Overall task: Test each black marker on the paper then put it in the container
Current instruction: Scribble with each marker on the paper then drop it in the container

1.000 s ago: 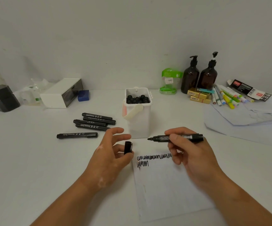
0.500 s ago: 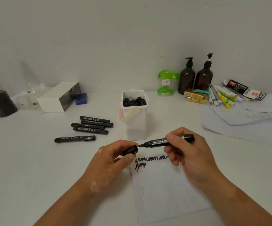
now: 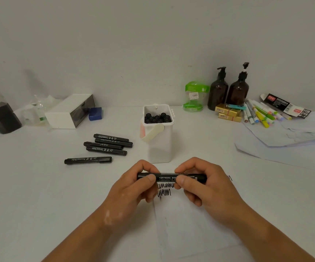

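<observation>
Two hands hold one black marker (image 3: 169, 176) level, just above the top edge of the paper (image 3: 190, 224). The left hand (image 3: 134, 188) pinches the marker's left end between thumb and fingers, and the right hand (image 3: 207, 188) is clamped round the barrel. Black scribbles (image 3: 164, 192) show on the paper under them.

Bare table (image 3: 30, 186) spreads to the left and near side. The white container (image 3: 159, 146) stands upright just behind the hands, handle down at its front, packed with black marker ends (image 3: 157, 118). Five loose markers (image 3: 107, 146) lie left of it, one apart from the other four.

Along the wall sit a white box (image 3: 70, 111), a green-lidded jar (image 3: 195, 96), two brown pump bottles (image 3: 218, 91) and coloured pens (image 3: 260, 114). Loose sheets (image 3: 285, 144) cover the right side.
</observation>
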Motion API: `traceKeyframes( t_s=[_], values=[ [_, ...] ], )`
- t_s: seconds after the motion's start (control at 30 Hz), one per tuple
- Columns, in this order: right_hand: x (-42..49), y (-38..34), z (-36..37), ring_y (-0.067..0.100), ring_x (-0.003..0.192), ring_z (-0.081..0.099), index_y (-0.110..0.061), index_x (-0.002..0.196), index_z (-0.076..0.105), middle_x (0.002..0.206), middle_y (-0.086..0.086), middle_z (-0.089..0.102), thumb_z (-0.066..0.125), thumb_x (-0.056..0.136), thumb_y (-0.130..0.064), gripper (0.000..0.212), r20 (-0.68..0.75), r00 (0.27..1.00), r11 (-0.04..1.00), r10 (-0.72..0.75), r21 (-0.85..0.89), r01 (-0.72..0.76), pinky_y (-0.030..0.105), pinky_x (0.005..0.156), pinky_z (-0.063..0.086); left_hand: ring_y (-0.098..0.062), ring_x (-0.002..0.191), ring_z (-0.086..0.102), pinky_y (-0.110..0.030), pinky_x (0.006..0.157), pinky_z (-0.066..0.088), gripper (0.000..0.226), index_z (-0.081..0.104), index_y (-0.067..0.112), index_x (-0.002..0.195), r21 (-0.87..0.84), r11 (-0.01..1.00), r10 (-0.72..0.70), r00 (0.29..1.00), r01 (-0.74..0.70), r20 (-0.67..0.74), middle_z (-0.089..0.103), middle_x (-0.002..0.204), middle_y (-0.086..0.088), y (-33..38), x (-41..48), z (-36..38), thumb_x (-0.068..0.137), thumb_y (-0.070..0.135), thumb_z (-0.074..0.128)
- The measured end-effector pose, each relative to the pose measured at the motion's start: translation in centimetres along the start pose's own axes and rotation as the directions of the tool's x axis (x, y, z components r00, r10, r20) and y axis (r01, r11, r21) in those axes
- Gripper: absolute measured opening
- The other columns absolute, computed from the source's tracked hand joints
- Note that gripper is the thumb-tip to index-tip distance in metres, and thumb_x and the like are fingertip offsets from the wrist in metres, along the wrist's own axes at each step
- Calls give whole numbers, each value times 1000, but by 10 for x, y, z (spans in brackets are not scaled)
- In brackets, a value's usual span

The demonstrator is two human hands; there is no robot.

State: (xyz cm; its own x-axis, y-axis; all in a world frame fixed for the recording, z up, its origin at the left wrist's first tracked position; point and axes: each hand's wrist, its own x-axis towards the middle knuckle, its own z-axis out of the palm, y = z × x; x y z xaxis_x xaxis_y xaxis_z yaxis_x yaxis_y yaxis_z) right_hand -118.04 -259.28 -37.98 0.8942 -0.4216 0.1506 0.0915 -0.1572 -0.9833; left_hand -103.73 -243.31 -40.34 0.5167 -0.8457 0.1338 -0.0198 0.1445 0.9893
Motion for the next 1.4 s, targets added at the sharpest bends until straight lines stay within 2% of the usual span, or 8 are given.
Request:
traceKeyframes(
  t_s=[0.17,0.27,0.5,0.9,0.97,1.07,1.27,1.4],
  values=[
    [0,1,3,4,47,48,-28,82,69,58,-11,61,77,75,-27,11,-36,999,995,-39,-91,35,15,49,38,-23,62,41,-47,61,30,23,58,18,96,125,992,14,1000,-16,16,51,63,1,-3,-2,1,81,32,69],
    [0,-1,3,5,46,46,-27,79,69,55,-10,59,78,72,-26,11,-73,996,994,-54,-94,47,17,48,38,-20,61,42,-44,61,31,22,56,20,94,139,990,17,1000,-19,15,54,65,5,-2,-3,5,81,31,70],
    [0,-2,5,8,46,43,-26,75,67,52,-8,56,77,67,-27,12,-132,989,994,-62,-95,49,21,48,37,-20,60,44,-33,61,41,16,57,21,86,104,994,51,997,-45,-55,52,65,-1,-1,-6,15,73,24,65],
    [-2,-4,9,6,45,46,-27,73,67,51,-9,57,77,66,-27,12,-165,982,991,-88,-117,69,18,47,39,-18,56,43,-32,59,43,11,57,19,82,60,997,61,994,-56,-89,49,60,3,0,-6,20,76,11,62],
    [-1,-4,8,7,46,45,-27,72,67,51,-9,56,77,66,-27,12,-164,983,992,-78,-107,61,20,48,39,-19,57,42,-30,59,43,12,57,19,83,44,997,59,995,-55,-79,48,61,0,-1,-7,21,74,15,64],
    [2,-5,3,9,49,44,-26,74,68,53,-8,55,77,66,-27,12,-140,988,993,-64,-110,49,25,51,38,-20,60,44,-32,63,43,16,58,20,87,18,999,36,998,-36,-48,50,65,-3,-3,-5,20,74,22,68],
    [1,-5,6,3,56,55,-36,83,73,63,-15,64,69,75,-26,13,-101,990,991,-101,-99,91,16,58,44,-27,67,52,-49,72,45,28,62,16,96,41,994,101,987,-97,-122,57,69,-10,2,-1,7,78,32,75],
    [0,-5,11,7,69,65,-36,86,78,77,-6,74,77,69,-33,17,-89,994,997,-70,-45,66,18,68,51,-20,63,54,-35,67,49,28,70,14,96,-126,984,104,980,-126,-169,54,65,-1,6,-1,8,72,24,78]
  ],
)
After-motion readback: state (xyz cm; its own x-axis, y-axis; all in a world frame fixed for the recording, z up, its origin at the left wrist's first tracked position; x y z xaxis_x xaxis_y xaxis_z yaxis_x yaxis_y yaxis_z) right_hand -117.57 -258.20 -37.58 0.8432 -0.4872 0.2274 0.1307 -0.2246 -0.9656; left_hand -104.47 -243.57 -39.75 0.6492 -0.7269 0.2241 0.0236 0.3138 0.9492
